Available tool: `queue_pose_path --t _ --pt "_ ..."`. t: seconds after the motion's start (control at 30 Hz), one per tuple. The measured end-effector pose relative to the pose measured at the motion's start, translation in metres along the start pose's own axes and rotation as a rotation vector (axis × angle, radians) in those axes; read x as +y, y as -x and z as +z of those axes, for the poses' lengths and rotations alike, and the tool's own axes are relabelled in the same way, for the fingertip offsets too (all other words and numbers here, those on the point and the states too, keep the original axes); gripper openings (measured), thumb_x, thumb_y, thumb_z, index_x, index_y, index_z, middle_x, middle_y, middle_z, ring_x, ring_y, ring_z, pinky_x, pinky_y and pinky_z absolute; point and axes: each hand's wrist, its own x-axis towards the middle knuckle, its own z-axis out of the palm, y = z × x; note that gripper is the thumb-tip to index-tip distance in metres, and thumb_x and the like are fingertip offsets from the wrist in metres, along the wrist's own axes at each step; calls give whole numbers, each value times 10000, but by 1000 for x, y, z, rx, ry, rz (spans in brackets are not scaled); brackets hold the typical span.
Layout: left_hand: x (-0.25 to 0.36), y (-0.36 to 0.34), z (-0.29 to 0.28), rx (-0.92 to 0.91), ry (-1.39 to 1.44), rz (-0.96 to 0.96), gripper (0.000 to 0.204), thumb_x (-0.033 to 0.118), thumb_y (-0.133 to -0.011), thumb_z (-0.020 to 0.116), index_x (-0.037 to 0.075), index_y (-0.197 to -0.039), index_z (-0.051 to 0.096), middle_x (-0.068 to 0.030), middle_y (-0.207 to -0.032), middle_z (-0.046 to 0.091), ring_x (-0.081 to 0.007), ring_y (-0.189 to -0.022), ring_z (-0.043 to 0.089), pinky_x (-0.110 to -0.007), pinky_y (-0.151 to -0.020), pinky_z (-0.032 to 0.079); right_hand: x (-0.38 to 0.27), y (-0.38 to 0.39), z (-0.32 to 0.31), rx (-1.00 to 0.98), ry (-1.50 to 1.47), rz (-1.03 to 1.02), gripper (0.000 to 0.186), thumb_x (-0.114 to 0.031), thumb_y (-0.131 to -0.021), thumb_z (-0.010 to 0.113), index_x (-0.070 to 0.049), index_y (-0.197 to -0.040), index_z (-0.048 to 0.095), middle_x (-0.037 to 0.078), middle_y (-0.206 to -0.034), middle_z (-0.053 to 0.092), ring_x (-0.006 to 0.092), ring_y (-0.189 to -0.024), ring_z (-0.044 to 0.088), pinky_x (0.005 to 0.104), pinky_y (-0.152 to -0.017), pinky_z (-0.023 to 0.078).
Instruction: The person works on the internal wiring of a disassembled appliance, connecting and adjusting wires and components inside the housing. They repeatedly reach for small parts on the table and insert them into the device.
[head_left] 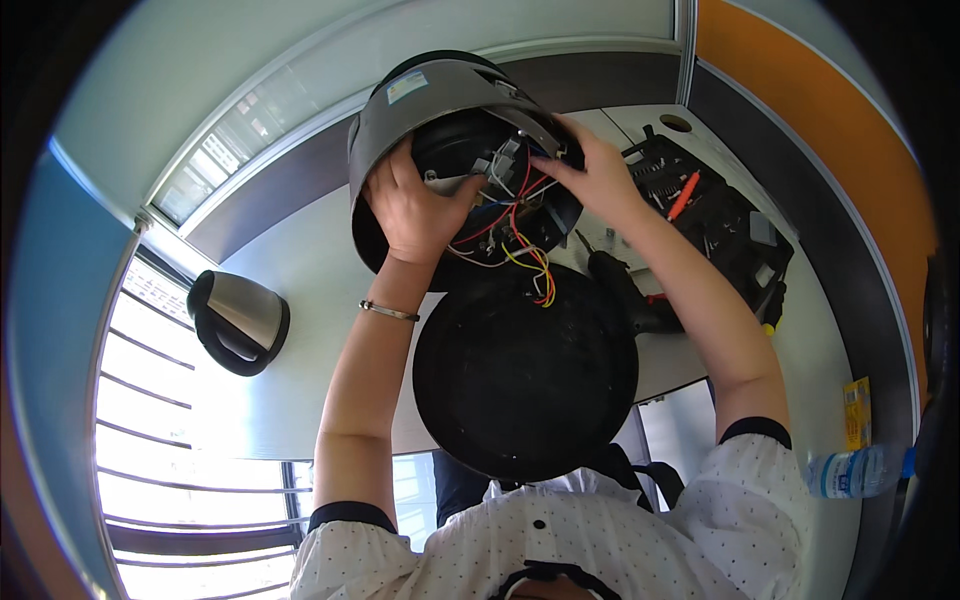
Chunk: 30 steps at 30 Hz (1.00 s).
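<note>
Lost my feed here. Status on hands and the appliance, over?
Left hand gripping inside the opened grey appliance. Right hand at its rim by the coloured wires. Black base plate hangs loose below. Nothing blocking.

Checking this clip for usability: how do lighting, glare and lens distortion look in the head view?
Head view: strong fisheye bending, dark vignette at the corners. Bright daylight blows out the window at lower left and washes the white desk. The open appliance housing interior is dim, though the coloured wires stay readable. Left hand and right hand are sharp, without motion blur.
</note>
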Motion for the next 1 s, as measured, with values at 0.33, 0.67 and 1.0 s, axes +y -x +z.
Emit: queue_pose_path --t 0.33,0.67,1.0 --pt "-20 3 -29 -18 102 52 867 274 -492 882 -12 -1229 526 -215 -1161 578 -392 -1062 553 -444 -941 426 -52 17 -14 52 221 -199 582 -287 -677 765 14 -1135 570 157 -1052 622 325 -971 610 385 -825 494" --pt "-20 3 -23 4 159 56 865 274 -487 881 -8 -1225 528 -212 -1161 574 -388 -1064 553 -441 -941 429 -59 -12 -7 69 281 -359 479 -178 -588 796 8 -958 555 128 -987 536 315 -942 522 399 -819 452" --pt "-19 7 -24 -28 137 44 900 275 -500 877 16 -1269 486 -213 -1187 547 -401 -1090 521 -458 -952 415 -61 -18 2 56 254 -455 477 -39 -600 764 -6 -991 495 152 -1000 516 346 -955 519 406 -837 449"
